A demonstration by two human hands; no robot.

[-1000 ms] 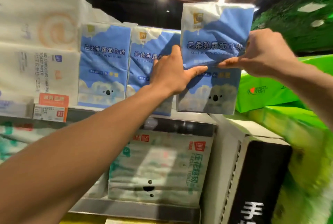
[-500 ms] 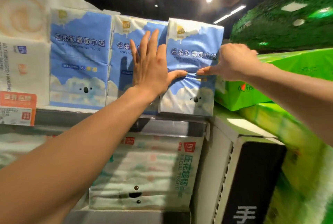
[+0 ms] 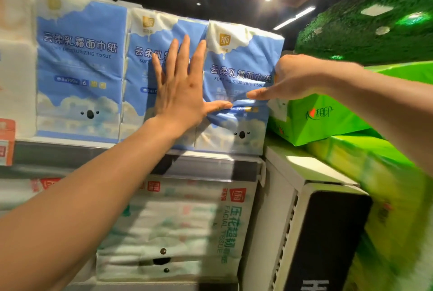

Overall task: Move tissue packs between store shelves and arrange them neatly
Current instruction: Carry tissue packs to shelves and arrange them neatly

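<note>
**shelfwatcher:** ok so where's the pack being shelved at?

**aisle9:** the rightmost blue tissue pack [image 3: 239, 56] is standing upright at the right end of the upper shelf [image 3: 70, 155], bottom sitting at the front edge. it's snug against the middle blue pack [image 3: 143, 63], and the left blue pack [image 3: 79, 68] stands next to that one. so three in a row, koala side out.

**shelfwatcher:** and the hands?

**aisle9:** left hand [image 3: 180, 94] is flat, fingers straight and fanned out. the palm is on the front of the middle blue pack, with the thumb stretched sideways onto the rightmost one. not grabbing anything, just pressing. right hand [image 3: 293, 77] is at that pack's right edge, thumb lying across the front, other fingers curled round the side, so it's pinching the pack there. the wrapper is all wrinkled between the two thumbs.

**shelfwatcher:** what else is around?

**aisle9:** a bright green pack [image 3: 328, 115] lies tilted just past the shelf's right end. touching the blue one or only close, can't tell. another green pack [image 3: 375, 166] is under it, blurry. on the shelf below there's a pale facial tissue pack [image 3: 178, 220] with a koala face. at the left end of the row there's a white paper pack [image 3: 16, 75], plus an orange price tag [image 3: 5, 140] on the shelf's front edge, far left.
</note>
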